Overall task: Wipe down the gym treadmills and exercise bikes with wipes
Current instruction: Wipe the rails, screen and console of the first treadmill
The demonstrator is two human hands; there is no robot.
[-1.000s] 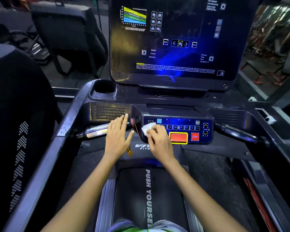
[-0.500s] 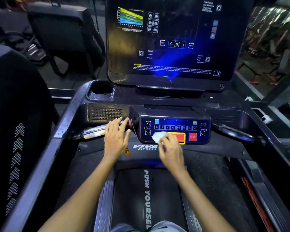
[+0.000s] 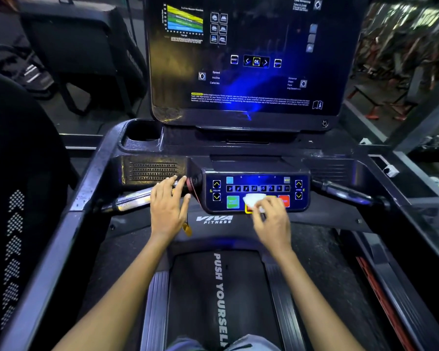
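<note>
Head view shows the right hand [image 3: 273,224] pinching a white wipe [image 3: 254,199] and pressing it on the lower button row of the treadmill's control panel [image 3: 256,190], over the yellow-framed button. The left hand [image 3: 168,207] rests with straight fingers on the silver handlebar [image 3: 131,201]. Judging by this, the wiping is at an early stage: screen [image 3: 246,59], side rails, belt and any bikes look yet to be done.
</note>
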